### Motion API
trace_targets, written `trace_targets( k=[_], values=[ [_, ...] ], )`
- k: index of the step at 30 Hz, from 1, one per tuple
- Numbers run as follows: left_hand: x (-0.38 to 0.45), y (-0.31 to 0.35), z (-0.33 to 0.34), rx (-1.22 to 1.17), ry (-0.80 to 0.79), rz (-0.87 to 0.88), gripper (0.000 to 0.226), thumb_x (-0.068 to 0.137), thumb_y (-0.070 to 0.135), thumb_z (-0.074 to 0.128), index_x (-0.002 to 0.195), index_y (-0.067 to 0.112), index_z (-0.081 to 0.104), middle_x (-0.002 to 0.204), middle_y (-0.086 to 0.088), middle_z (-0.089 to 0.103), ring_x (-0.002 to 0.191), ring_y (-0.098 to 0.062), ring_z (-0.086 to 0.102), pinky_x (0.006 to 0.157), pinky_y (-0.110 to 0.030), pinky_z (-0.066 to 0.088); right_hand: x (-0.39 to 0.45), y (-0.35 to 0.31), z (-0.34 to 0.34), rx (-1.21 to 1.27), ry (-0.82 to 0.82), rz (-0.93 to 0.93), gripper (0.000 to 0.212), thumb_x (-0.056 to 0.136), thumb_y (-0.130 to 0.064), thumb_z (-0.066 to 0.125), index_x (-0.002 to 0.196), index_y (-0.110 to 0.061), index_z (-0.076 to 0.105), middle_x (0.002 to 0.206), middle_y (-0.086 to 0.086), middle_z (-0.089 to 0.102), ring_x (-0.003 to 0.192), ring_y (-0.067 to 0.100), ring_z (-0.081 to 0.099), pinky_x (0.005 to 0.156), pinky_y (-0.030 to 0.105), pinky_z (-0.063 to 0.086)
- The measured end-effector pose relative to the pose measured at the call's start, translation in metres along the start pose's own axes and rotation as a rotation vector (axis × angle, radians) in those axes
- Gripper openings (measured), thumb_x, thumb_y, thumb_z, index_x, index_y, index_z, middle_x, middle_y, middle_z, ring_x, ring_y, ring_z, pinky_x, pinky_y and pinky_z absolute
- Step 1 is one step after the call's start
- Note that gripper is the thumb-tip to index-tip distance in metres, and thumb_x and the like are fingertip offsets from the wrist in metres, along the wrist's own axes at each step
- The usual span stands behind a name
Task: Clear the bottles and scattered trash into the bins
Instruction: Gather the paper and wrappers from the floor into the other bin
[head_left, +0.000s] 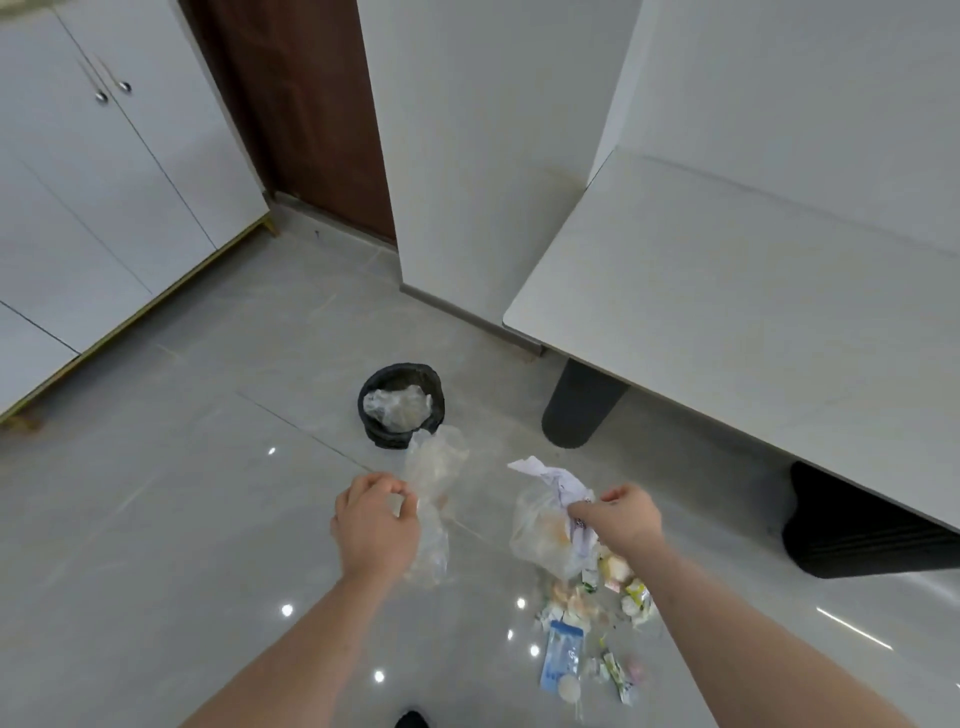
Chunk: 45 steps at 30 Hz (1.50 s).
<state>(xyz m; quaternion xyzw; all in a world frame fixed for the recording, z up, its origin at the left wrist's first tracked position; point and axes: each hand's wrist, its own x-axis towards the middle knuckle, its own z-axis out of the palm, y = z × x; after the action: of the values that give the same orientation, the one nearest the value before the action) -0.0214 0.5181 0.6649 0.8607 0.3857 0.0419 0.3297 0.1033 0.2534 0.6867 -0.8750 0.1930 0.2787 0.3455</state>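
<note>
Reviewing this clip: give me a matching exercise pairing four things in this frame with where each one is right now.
Things:
1. crumpled paper
2. clear plastic bag
3. blue packet
4. black bin

Places:
A. lying on the floor among scattered scraps
B. gripped in the left hand
C. standing on the floor near the table leg
D. gripped in the right hand together with another bag

Pairs: 1-D, 2-B, 3-A, 4-C
</note>
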Motion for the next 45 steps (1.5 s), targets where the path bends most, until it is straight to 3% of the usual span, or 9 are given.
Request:
trace_targets(
  k=[7, 12, 17, 25, 30, 37, 45],
  values=[
    [0.029, 0.0, -0.071, 0.018, 0.015, -0.045, 0.011, 0.088, 0.023, 0.07, 0.085, 0.032, 0.064, 0.118, 0.005, 0.061, 0.116, -0.028, 0.052, 0.101, -0.043, 0.041, -0.04, -0.058, 0.013, 0.06, -0.009, 0.011, 0.046, 0.05, -0.04, 0.078, 0.083, -0.015, 0.058, 0.077, -0.002, 0.06, 0.068, 0.015, 0.058, 0.053, 0.025, 0.042],
    [0.069, -0.002, -0.095, 0.026, 0.022, -0.107, 0.004, 0.088, 0.024, 0.071, 0.088, 0.027, 0.069, 0.119, 0.003, 0.061, 0.117, -0.031, 0.051, 0.098, -0.044, 0.041, -0.042, -0.098, 0.025, 0.138, -0.052, 0.028, 0.037, 0.062, -0.03, 0.08, 0.073, -0.02, 0.046, 0.067, -0.005, 0.044, 0.056, 0.013, 0.04, 0.046, 0.023, 0.032],
    [0.112, -0.004, -0.115, 0.044, 0.061, -0.171, 0.008, 0.089, 0.025, 0.071, 0.086, 0.031, 0.066, 0.122, 0.002, 0.061, 0.117, -0.032, 0.051, 0.099, -0.046, 0.042, -0.018, -0.132, 0.056, 0.219, -0.113, 0.054, 0.035, 0.063, -0.025, 0.081, 0.077, -0.017, 0.05, 0.075, -0.002, 0.051, 0.065, 0.017, 0.05, 0.054, 0.026, 0.041],
    [0.19, 0.019, -0.135, -0.021, 0.094, -0.177, 0.01, 0.089, 0.027, 0.071, 0.084, 0.033, 0.064, 0.121, 0.003, 0.062, 0.114, -0.028, 0.056, 0.096, -0.041, 0.044, 0.011, -0.207, 0.084, 0.206, -0.137, 0.049, 0.032, 0.064, -0.022, 0.081, 0.079, -0.014, 0.054, 0.075, -0.001, 0.054, 0.064, 0.017, 0.05, 0.056, 0.026, 0.042],
    [0.258, 0.021, -0.133, -0.051, 0.03, -0.126, 0.012, 0.087, 0.026, 0.072, 0.082, 0.035, 0.065, 0.119, 0.006, 0.063, 0.113, -0.025, 0.058, 0.096, -0.039, 0.046, 0.035, -0.252, 0.105, 0.232, -0.071, 0.087, 0.039, 0.063, -0.023, 0.083, 0.092, -0.009, 0.061, 0.086, 0.003, 0.062, 0.073, 0.019, 0.058, 0.059, 0.027, 0.045],
    [0.354, 0.01, -0.127, -0.045, -0.134, -0.014, 0.017, 0.087, 0.028, 0.071, 0.078, 0.039, 0.061, 0.112, 0.007, 0.065, 0.108, -0.024, 0.061, 0.092, -0.038, 0.049, 0.045, -0.302, 0.146, 0.305, 0.055, 0.189, 0.037, 0.062, -0.026, 0.08, 0.085, -0.011, 0.057, 0.079, 0.002, 0.057, 0.066, 0.02, 0.052, 0.057, 0.028, 0.042],
    [0.446, 0.019, -0.098, 0.089, -0.294, 0.053, 0.011, 0.091, 0.033, 0.066, 0.083, 0.038, 0.06, 0.118, 0.007, 0.063, 0.114, -0.023, 0.056, 0.096, -0.036, 0.045, 0.068, -0.341, 0.165, 0.359, 0.129, 0.258, 0.034, 0.067, -0.025, 0.081, 0.089, -0.011, 0.058, 0.083, 0.005, 0.063, 0.069, 0.021, 0.056, 0.058, 0.029, 0.042]
  ],
)
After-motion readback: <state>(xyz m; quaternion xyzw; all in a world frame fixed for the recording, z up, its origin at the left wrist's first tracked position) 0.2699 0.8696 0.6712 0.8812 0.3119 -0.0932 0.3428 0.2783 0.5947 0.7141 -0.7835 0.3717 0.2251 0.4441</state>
